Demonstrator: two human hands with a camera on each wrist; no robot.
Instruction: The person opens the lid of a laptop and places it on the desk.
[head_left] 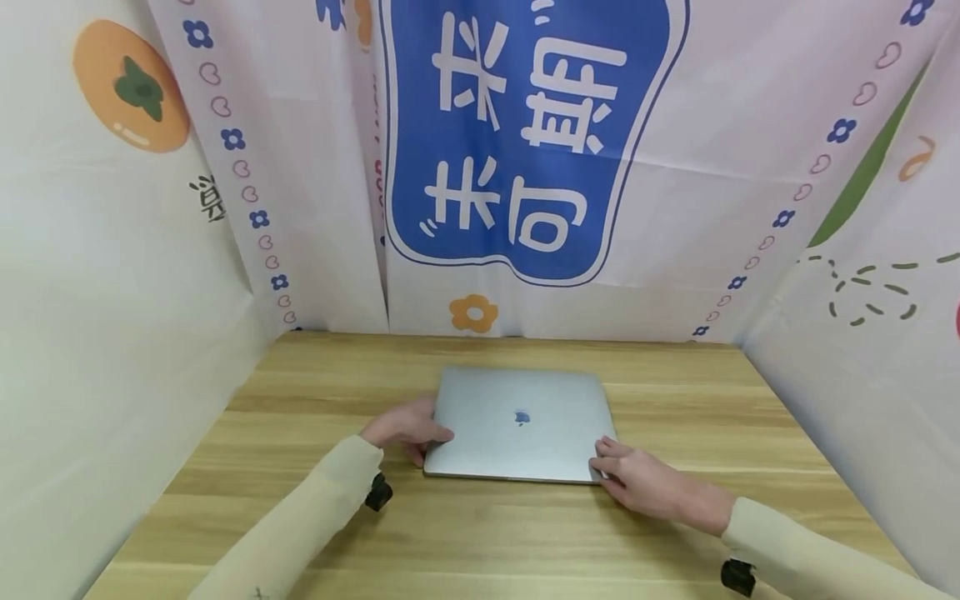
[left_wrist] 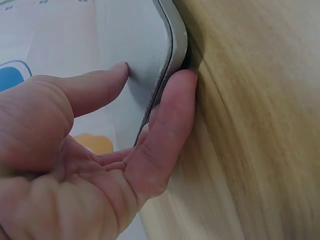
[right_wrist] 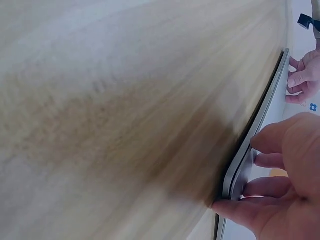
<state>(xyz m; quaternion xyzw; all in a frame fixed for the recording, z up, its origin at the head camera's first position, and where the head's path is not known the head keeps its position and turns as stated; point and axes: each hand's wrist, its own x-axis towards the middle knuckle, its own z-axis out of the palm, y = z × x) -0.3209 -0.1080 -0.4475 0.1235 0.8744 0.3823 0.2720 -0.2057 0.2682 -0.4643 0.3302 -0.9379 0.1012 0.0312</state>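
A closed silver laptop [head_left: 517, 400] with a dark apple logo on its lid lies on the wooden table, its long front edge facing me. My left hand [head_left: 411, 425] grips its left side: in the left wrist view the thumb lies over the lid [left_wrist: 135, 40], while the fingers [left_wrist: 172, 105] curl at the side edge and its underside. At the front right corner, my right hand [head_left: 637, 479] holds the laptop. Seen from the right wrist, fingertips [right_wrist: 270, 137] press the front edge and lid, with another finger along the side by the rounded corner.
Wood-grain tabletop [head_left: 480, 533] stretches around the laptop. A white printed cloth [head_left: 690, 208] with a blue lettered panel hangs behind the table, and similar cloth walls stand on both sides. Black straps [head_left: 378, 492] show at both wrists, below cream sleeves [head_left: 300, 517].
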